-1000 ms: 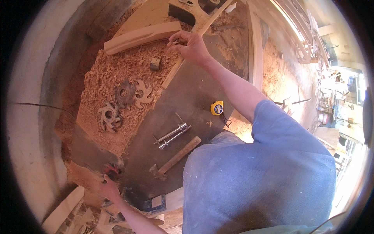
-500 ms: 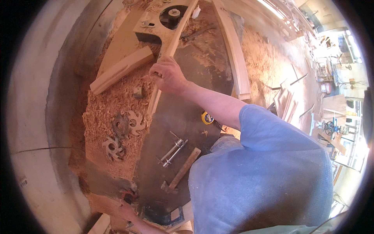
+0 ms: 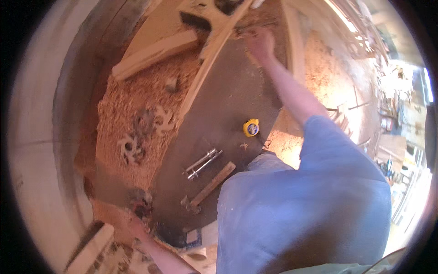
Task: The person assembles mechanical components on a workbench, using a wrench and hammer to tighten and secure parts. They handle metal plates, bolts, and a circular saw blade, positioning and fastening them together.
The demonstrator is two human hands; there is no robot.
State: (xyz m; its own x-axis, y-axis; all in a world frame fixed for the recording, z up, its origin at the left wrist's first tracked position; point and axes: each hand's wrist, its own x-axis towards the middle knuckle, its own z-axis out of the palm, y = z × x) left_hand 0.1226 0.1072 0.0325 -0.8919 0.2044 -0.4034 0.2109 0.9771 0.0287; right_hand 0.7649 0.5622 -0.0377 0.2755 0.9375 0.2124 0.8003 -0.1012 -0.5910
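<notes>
Your right hand (image 3: 260, 43) stretched far across dark workbench top (image 3: 228, 109), blurred; resting at far end near long pale wooden strip (image 3: 207, 64), grip cannot tell. Your left hand (image 3: 132, 219) low at near-left edge, blurred, beside small red object (image 3: 139, 210); whether holding it, cannot tell. Pale wood block (image 3: 153, 54) lies far left on sawdust heap (image 3: 132, 109). Yellow tape measure (image 3: 251, 127) sits mid-bench. Wooden-handled hammer (image 3: 210, 187) and shiny metal bar (image 3: 202, 163) lie near you, just apart.

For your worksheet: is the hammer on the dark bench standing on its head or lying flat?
Lying flat. The hammer rests on its side on the dark bench top, wooden handle along the surface, beside the metal tool. Neither hand touches it.
</notes>
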